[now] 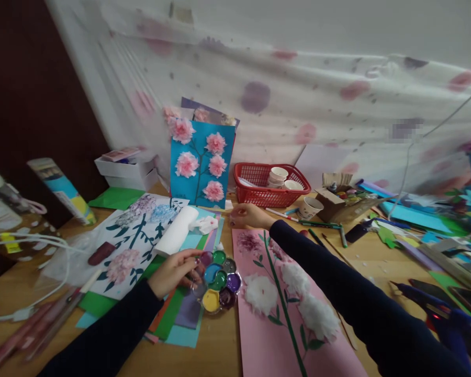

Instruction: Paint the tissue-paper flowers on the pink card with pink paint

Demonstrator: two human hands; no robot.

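Observation:
My left hand [178,272] grips the left rim of a clear flower-shaped paint palette [221,279], its fingers closed on the edge. Several wells hold paint in green, blue, purple, yellow and dark red. Past the top edge of the pink paper [259,335], my right hand [249,215] has its fingers curled together; what they hold, if anything, is too blurred to make out. White fluffy flowers [261,295] and a dark red one [249,243] sit on that paper along a painted green stem [279,288]. My right forearm passes over its upper right part.
A red basket [259,196] with paper cups stands at the back, beside a blue flower picture [202,167]. Left are a paper roll [177,230], another flower picture [125,262] and coloured sheets [188,314]. A glue gun [427,303] with a red light lies right.

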